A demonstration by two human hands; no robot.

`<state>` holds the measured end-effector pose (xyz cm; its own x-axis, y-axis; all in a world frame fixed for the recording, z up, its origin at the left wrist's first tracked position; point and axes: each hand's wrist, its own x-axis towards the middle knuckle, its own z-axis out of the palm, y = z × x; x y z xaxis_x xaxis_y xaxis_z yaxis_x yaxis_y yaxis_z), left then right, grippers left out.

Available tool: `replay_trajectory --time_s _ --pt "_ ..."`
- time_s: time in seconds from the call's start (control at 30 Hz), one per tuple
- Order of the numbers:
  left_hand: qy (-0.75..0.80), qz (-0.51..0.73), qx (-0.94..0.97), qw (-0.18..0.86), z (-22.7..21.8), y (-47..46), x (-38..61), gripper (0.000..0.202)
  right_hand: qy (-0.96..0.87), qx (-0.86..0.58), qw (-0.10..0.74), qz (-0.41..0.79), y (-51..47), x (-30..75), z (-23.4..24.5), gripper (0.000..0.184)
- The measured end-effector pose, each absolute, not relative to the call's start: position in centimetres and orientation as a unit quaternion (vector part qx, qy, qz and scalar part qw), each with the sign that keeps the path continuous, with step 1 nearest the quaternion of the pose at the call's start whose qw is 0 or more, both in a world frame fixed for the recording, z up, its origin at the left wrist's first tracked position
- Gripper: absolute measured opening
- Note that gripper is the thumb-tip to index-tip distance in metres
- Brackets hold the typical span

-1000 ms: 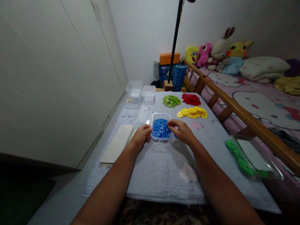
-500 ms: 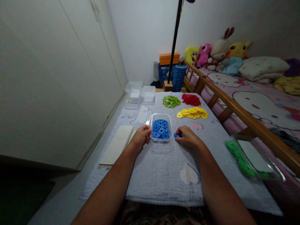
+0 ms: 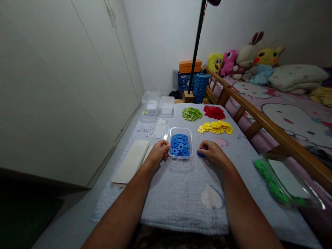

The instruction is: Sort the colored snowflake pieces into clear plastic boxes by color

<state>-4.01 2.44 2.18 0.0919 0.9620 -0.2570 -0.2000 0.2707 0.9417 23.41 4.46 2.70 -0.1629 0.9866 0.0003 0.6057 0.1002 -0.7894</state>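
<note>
A clear plastic container (image 3: 191,143) stands in the middle of the cloth-covered table, with a pile of blue flower-shaped discs (image 3: 180,144) inside. My left hand (image 3: 161,151) grips its left rim, the fingers closed there. To the right of the container, my right hand (image 3: 209,151) is down at the table, fingers bent together on a blue disc (image 3: 200,154). Part of that disc is hidden under the fingertips, and I cannot tell whether more than one is there.
Beyond lie piles of yellow discs (image 3: 215,127), light-green pieces (image 3: 192,113) and red pieces (image 3: 214,112). Clear tubs (image 3: 166,105) stand at the back left. A beige folded sheet (image 3: 131,162) lies left; a container of green pieces (image 3: 272,180) sits right, by the wooden bed rail (image 3: 259,126).
The whole view has shifted slightly. My right hand's fingers have drawn closer together over the blue disc, less of which shows now. My left hand keeps its place at the container.
</note>
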Motion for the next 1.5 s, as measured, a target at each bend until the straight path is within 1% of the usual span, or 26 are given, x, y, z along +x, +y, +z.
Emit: replay_trajectory --time_s 0.17,0.27,0.33,0.43,0.6,0.77,0.83,1.0,1.13,1.23,1.3,1.4,1.5 --pt "0.494 0.464 0.394 0.620 1.8 2.6 -4.0 0.029 -0.613 -0.537 0.448 0.366 4.2 21.9 4.3 0.023" --pt "0.496 0.467 0.397 0.614 1.5 2.7 -4.0 0.030 -0.609 -0.500 0.476 0.390 3.9 19.9 4.9 0.026" --pt "0.498 0.468 0.396 0.614 1.5 2.8 -4.1 0.032 -0.619 -0.489 0.474 0.391 3.6 18.6 4.9 0.026" --pt "0.503 0.467 0.393 0.613 1.4 2.9 -4.1 0.034 -0.645 -0.497 0.459 0.355 3.4 17.5 4.8 0.024" --pt "0.497 0.476 0.393 0.610 1.5 2.8 -4.0 0.034 -0.622 -0.562 0.476 0.265 3.9 18.8 3.8 0.025" --pt "0.509 0.488 0.394 0.590 1.7 2.8 -3.8 0.033 -0.596 -0.611 0.472 0.219 5.1 20.6 1.6 0.025" --pt "0.522 0.504 0.406 0.555 1.7 2.8 -3.7 0.031 -0.602 -0.615 0.463 0.211 5.4 20.8 0.8 0.023" --pt "0.549 0.546 0.462 0.431 1.2 3.0 -3.9 0.025 -0.637 -0.618 0.420 0.191 5.9 20.7 -0.6 0.019" --pt "0.565 0.547 0.484 0.384 1.5 2.9 -3.9 0.017 -0.662 -0.616 0.390 0.177 6.0 20.7 -0.9 0.018" --pt "0.586 0.523 0.513 0.347 3.0 2.5 -3.8 0.012 -0.669 -0.618 0.377 0.166 6.0 20.7 -0.9 0.017" --pt "0.599 0.500 0.547 0.303 4.6 2.1 -3.9 0.009 -0.672 -0.619 0.374 0.162 6.0 20.7 -0.9 0.017" --pt "0.590 0.469 0.599 0.269 6.6 2.1 -4.5 0.011 -0.673 -0.618 0.373 0.162 6.0 20.6 -0.9 0.018" --pt "0.589 0.433 0.646 0.219 7.3 3.2 -5.5 0.013 -0.671 -0.618 0.375 0.166 6.0 20.6 -0.9 0.019"
